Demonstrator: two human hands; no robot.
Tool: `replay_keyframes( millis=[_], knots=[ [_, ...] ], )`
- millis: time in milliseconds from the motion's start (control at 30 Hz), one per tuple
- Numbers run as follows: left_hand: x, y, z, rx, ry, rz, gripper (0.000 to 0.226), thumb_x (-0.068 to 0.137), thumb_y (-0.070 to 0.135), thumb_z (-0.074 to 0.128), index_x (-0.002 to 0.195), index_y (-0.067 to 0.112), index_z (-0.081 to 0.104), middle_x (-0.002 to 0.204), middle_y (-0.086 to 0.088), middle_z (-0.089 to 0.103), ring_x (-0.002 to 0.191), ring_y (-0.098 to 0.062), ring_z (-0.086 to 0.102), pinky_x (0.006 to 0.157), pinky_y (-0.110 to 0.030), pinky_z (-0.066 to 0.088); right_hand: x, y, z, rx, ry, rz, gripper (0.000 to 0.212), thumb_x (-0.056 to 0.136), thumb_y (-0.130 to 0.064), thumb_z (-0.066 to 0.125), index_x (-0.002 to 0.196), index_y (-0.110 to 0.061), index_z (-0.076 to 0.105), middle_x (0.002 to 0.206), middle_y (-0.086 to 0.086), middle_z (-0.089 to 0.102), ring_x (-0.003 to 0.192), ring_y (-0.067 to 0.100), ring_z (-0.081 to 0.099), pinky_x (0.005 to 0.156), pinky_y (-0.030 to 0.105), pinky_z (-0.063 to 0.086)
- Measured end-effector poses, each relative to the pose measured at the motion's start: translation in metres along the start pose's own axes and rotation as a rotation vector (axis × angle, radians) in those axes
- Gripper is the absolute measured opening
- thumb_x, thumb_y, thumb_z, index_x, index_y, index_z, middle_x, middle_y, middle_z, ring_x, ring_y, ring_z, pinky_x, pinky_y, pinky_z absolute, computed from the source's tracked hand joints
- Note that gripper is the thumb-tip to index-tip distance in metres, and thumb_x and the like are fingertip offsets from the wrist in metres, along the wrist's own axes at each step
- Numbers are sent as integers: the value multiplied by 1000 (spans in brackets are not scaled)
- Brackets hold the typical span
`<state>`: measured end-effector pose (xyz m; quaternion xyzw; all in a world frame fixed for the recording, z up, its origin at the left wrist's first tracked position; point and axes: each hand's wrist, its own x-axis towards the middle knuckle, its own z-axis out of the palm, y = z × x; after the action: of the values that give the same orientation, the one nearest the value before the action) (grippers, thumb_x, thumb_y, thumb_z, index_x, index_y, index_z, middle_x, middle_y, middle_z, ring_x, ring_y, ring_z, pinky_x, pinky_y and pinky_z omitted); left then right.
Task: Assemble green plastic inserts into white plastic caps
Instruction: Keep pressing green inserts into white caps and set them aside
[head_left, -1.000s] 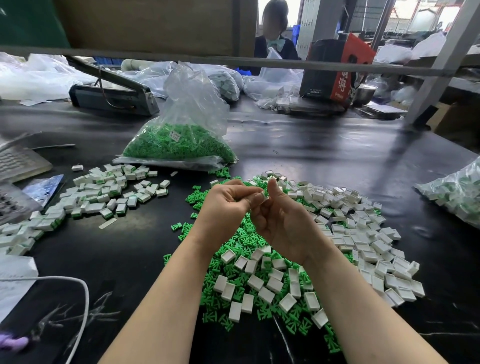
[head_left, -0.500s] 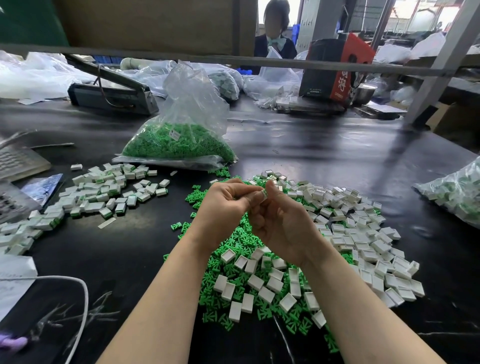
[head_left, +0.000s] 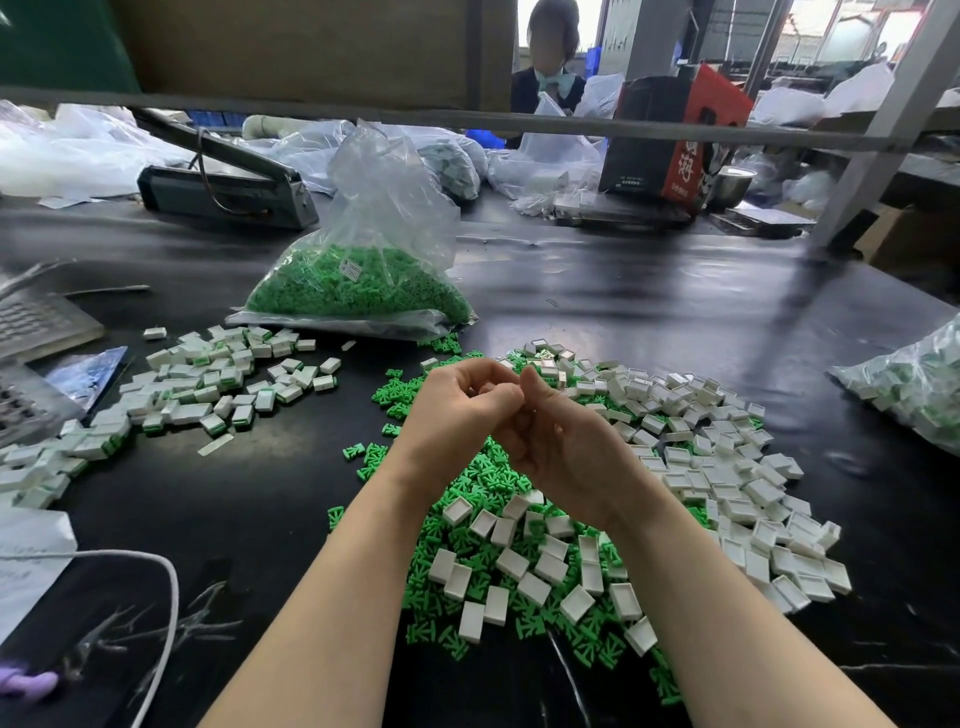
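My left hand (head_left: 457, 410) and my right hand (head_left: 571, 447) meet fingertip to fingertip above the black table (head_left: 649, 312). Their curled fingers close together round a small white cap, which they hide almost wholly. Beneath them lies a heap of loose green inserts (head_left: 483, 483). Empty white caps (head_left: 727, 467) spread over its right side and front. Off to the left sits a pile of caps with green inserts fitted (head_left: 208, 384).
A clear bag of green inserts (head_left: 353, 291) stands behind the heap. A bag of parts (head_left: 914, 384) lies at the right edge. A heat sealer (head_left: 223, 192) and a red-black box (head_left: 675, 140) sit at the back. A white cable (head_left: 166, 597) curves front left. A person (head_left: 545, 67) sits opposite.
Both hands have closed tighter together; the white cap seen between the fingertips earlier is now covered by the fingers. The hands stay in the same place above the heap.
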<state>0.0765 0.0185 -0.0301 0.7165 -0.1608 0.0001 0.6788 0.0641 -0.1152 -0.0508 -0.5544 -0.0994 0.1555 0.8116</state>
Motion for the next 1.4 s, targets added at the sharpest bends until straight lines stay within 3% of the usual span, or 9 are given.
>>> replay_keyframes(
  millis=[167,333,433,600,800,1233,1400],
  knots=[
    [-1,0,-2,104,4,37,19,70,15,57,77,-3,60,62,-14,43,60,-27,46,56,-49,44,1,2,-2,-24,-25,-2,44,86,-49,58,113,-15,63,84,0,48,69,6,43,60,23,27],
    [-2,4,1,47,32,37,19,69,12,56,73,-6,58,54,-8,38,52,-21,45,52,-30,45,3,3,-4,51,-68,-8,36,82,-49,65,102,-19,70,82,-3,52,68,5,48,59,17,35],
    [-2,5,6,27,66,35,19,67,12,57,73,-5,59,57,-15,45,49,-24,51,53,-38,47,5,5,-5,134,-91,-18,36,84,-44,66,104,-16,72,84,0,53,67,4,51,60,15,43],
    [-3,7,10,21,106,67,15,66,14,59,68,-1,62,70,-10,50,47,-25,55,54,-43,49,6,7,-5,173,-112,-48,35,84,-43,67,104,-15,72,74,-1,50,63,5,46,56,16,42],
    [-3,6,8,28,108,68,15,66,15,59,68,1,63,65,-6,53,44,-20,56,55,-31,48,5,5,-4,163,-95,-51,37,84,-43,65,107,-16,73,73,-2,49,62,5,46,57,15,42],
    [-4,6,5,-15,70,35,16,68,13,58,73,-2,62,61,-14,51,54,-23,53,61,-41,47,5,5,-5,113,-74,-44,42,85,-42,63,111,-9,67,71,-3,49,62,5,45,54,14,42],
    [-2,3,4,-26,61,37,15,69,14,58,71,-1,62,63,-14,49,56,-24,50,59,-37,45,5,5,-3,102,-46,-57,39,87,-41,62,109,-9,68,72,-2,48,62,5,44,54,14,40]
  ],
)
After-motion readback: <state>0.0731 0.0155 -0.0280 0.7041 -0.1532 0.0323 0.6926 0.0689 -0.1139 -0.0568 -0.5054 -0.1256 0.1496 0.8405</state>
